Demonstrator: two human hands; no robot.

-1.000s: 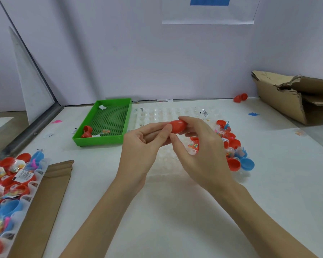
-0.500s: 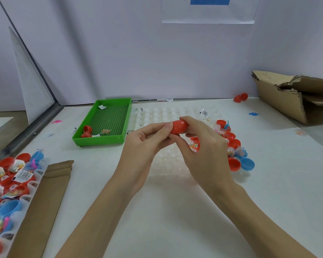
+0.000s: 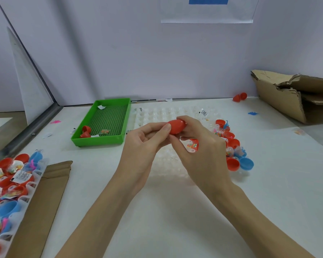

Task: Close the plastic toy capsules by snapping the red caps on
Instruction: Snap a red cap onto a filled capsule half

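A red egg-shaped capsule (image 3: 177, 125) lies sideways between both hands, above the clear bubble tray (image 3: 168, 161). My left hand (image 3: 145, 144) pinches its left end with thumb and fingers. My right hand (image 3: 199, 148) curls round its right end from above and below. Under my right hand sits an open red capsule half with a small colourful toy (image 3: 192, 146). To the right of the tray lie several open red and blue capsule halves (image 3: 237, 161) with toys.
A green tray (image 3: 104, 123) with a red capsule piece stands at the back left. Another tray of red and blue capsule halves (image 3: 6, 183) and a cardboard sheet (image 3: 43, 205) lie at the left edge. A torn cardboard box (image 3: 295, 95) sits far right; a red capsule (image 3: 240, 97) by the wall.
Both hands keep holding the red capsule and have shifted only slightly; the fingers have closed in a little on its ends.
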